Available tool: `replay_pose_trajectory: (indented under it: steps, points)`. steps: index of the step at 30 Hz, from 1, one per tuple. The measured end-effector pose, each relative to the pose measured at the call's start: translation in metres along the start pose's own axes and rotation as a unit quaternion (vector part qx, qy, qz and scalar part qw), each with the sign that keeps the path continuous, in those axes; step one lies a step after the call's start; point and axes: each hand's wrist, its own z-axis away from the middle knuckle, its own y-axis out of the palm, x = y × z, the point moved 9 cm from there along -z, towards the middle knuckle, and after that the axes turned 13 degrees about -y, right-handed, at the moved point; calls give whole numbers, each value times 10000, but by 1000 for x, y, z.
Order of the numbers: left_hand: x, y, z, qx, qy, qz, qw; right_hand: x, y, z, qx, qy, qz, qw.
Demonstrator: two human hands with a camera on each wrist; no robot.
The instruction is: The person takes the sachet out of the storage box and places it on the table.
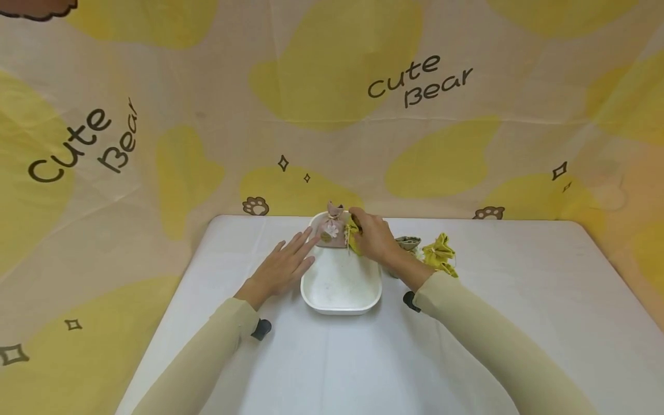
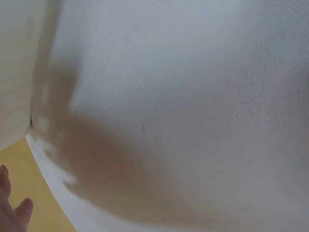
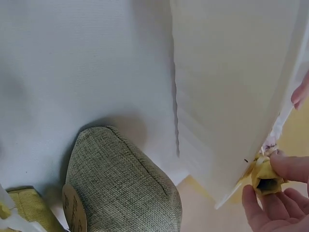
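The white tray (image 1: 339, 288) sits close to the table's (image 1: 321, 363) far edge, with wide stretches of tabletop running to the left and right edges and toward the near side. Right side's tighter: a grey-green pouch (image 3: 116, 183) is just beside the tray, then some bright yellow cloth (image 1: 438, 248) (can't tell if that's one pouch or two). A pink pouch (image 1: 336, 235) stands at the tray's far end, toward the left corner.

The right hand (image 1: 374, 236) reaches over the far right corner, thumb and fingers pinching a yellow pouch (image 1: 354, 245) near its mouth, right by the pink one. Can't tell if it's touching the tray floor. The left hand (image 1: 280, 265) isn't gripping anything, fingers stretched out at the left rim.
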Motion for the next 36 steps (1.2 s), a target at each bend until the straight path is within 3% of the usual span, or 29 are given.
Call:
replay_pose_trajectory:
  steps: [6,16,36]
  points:
    - [-3,-3,0,21,27,-31,10000,-7,-8,1,-287,223,-29,9993]
    - [-3,-3,-1,-36,28,-57,10000,-13,-17,5,-314,440,-556,9970]
    - [-2,-3,1,-159,174,2,9997,2,-64,7,-508,20,-490,9975]
